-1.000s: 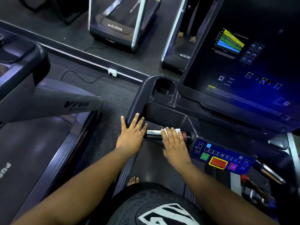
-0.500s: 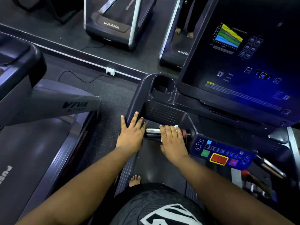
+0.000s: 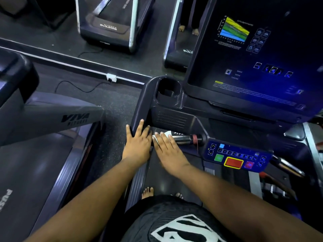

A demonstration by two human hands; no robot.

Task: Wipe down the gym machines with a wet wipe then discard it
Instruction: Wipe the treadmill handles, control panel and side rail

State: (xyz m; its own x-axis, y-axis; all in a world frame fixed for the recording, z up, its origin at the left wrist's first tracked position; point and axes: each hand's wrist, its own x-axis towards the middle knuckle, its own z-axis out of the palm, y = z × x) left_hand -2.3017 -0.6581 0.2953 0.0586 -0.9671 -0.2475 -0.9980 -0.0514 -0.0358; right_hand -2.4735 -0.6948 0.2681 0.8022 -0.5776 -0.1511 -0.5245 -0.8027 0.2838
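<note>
So the person is standing on the treadmill, and I'm placing everything off its metal grip bar (image 3: 183, 137); the right hand (image 3: 168, 151) is lying over the left end of that bar with fingers pretty much straight and flat, pressing the white wet wipe (image 3: 163, 135) against it; the wipe is peeking out under and just past the fingertips, touching the bar. The left hand (image 3: 138, 143) is sitting just left of the bar on the dark side arm of the console (image 3: 141, 105), fingers spread and straight, gripping nothing; the two hands are almost touching each other. Right of the bar, the blue button panel (image 3: 237, 157) is showing its green and red keys; above the bar and further back, the cup holder (image 3: 168, 92) is sitting empty-looking and dark; up and to the right of it the big screen (image 3: 253, 55) is glowing with a coloured chart; bare toes (image 3: 147, 192) are showing on the belt below the bar.
</note>
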